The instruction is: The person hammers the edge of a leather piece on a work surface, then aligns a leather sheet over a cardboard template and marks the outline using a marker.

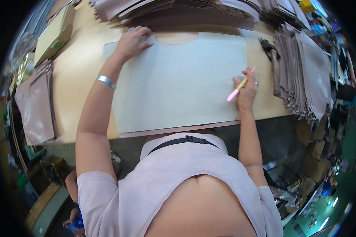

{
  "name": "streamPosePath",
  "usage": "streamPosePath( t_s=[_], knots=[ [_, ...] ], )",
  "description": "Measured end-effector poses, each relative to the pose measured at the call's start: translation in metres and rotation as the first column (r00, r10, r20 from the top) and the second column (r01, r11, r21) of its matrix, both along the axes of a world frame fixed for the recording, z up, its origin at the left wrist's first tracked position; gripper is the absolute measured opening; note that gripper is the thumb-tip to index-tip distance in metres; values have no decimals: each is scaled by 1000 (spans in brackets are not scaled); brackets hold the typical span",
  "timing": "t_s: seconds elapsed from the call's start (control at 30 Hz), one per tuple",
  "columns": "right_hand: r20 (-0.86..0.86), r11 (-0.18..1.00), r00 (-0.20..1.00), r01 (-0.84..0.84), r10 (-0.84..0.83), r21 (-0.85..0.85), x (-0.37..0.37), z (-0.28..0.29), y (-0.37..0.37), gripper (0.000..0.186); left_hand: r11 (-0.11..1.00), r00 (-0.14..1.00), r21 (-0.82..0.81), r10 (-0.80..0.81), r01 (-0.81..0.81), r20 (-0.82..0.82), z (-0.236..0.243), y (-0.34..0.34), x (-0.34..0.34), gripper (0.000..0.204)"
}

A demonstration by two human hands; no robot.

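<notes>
- At the left rim, the room is crowded with many things, bent and small; low down there, another person in blue is partly visible.
- On the left end of the table lies a pile of dusty-pink sheets, shiny on top, and behind it stands a pale yellow box.
- The tabletop is smooth and of a light wood colour; its near edge looks curved through the lens.
- The left hand rests at the upper left part of a panel, near its top edge. Its fingers are bent a little, with the thumb apart, and they do not grasp any object.
- The pale grey panel lies flat in the middle of the table, before the person, with a curved cut-out in its far edge. Under its near edge shows a strip of pink material.
- Beyond the panel, at the far side, is a wide heap of similar sheets.
- The right hand is at the panel's right side, narrowed around a pen with pink ends and a gold barrel.
- Farther right are a small black tool and a thick stack of pink pieces.
- At the right rim, the greenish floor reflects some light.
</notes>
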State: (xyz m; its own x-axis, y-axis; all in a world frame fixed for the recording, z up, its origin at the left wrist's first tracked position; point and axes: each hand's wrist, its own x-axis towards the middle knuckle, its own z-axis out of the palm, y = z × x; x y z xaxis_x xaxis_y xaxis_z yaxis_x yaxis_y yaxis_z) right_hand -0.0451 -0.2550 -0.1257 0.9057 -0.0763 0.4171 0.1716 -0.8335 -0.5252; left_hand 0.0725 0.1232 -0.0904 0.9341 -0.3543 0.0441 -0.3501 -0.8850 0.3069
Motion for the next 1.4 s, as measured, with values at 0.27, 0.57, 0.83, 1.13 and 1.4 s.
streamPosePath(
  t_s=[0.27, 0.57, 0.83, 1.13, 1.4],
  knots=[
    [0, 1000, 1000, -12, 12, 0, 1, 3, 1, 39, 934, 900, 66, 317, -351, 298, -10, 27, -47, 42],
    [-4, 1000, 1000, -3, 3, -21, -1, 1, 0, 37, 833, 838, -115, 546, -541, 17, -4, 75, -118, 40],
    [-11, 1000, 1000, -7, 7, 8, -1, -2, -6, 35, 882, 865, -95, 471, -461, 173, -18, 64, -124, 40],
    [0, 1000, 1000, -12, 12, -21, 3, 2, -3, 37, 903, 869, 56, 391, -426, 302, -33, 69, -132, 44],
    [-11, 997, 1000, 15, -16, -70, 1, 3, -3, 42, 917, 892, 43, 374, -397, 252, -28, 70, -130, 47]
  ],
)
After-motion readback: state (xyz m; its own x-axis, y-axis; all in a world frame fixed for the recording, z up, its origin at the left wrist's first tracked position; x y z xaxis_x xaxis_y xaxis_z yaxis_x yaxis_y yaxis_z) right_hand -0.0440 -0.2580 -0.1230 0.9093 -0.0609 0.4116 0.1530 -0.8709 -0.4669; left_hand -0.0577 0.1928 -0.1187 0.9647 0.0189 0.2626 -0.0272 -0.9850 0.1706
